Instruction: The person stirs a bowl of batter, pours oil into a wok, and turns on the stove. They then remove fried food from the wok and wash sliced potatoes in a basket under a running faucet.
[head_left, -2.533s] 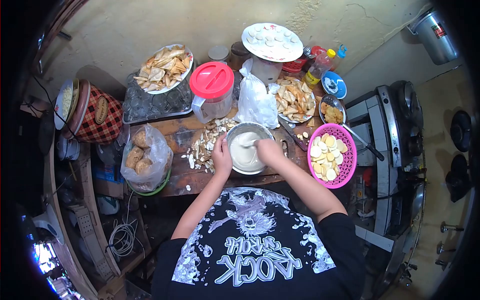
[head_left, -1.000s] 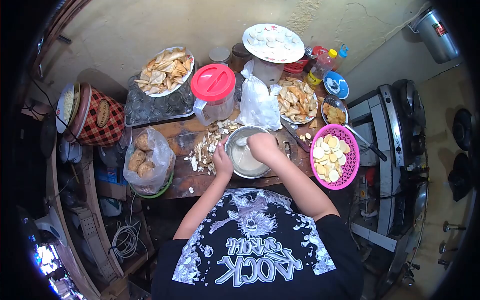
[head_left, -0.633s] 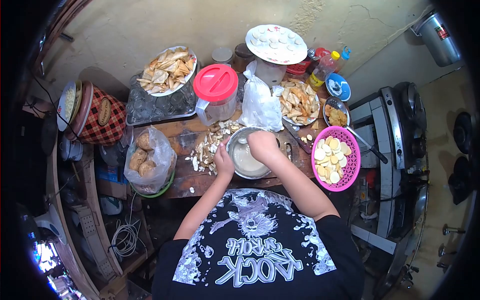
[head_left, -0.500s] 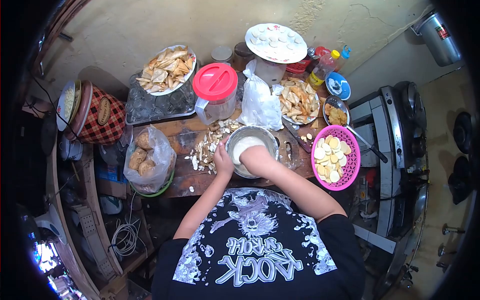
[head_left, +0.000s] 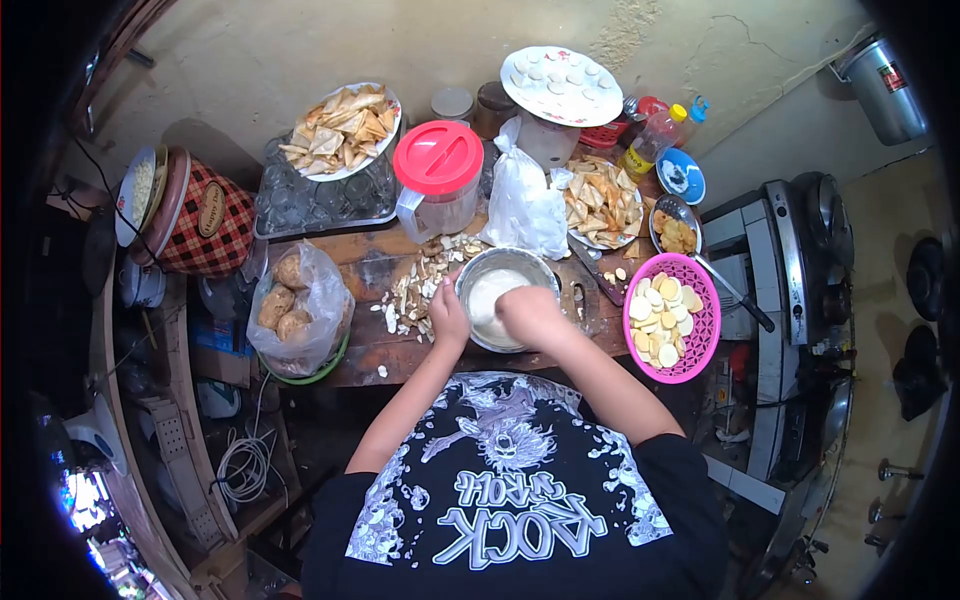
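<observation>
A round metal pot stands on the wooden table in front of me, with pale, wet-looking batter inside. Against the pot's left side, my left hand grips its wall and rim. My right hand is over the right half of the pot, fingers curled down at the batter; whatever they hold is hidden. Brownish peelings and scraps lie to the left of the pot. Just right of it rests a knife. A pink basket of sliced pale rounds sits farther right.
Behind the pot stand a red-lidded pitcher, a white plastic bag and plates of folded triangular pastries. A bag of round brown tubers is at the left edge. A skimmer lies at right, near the stove.
My right hand has lifted slightly and shifted right inside the pot, showing more of the batter. My left hand stays on the pot's side. The view has shifted a little.
</observation>
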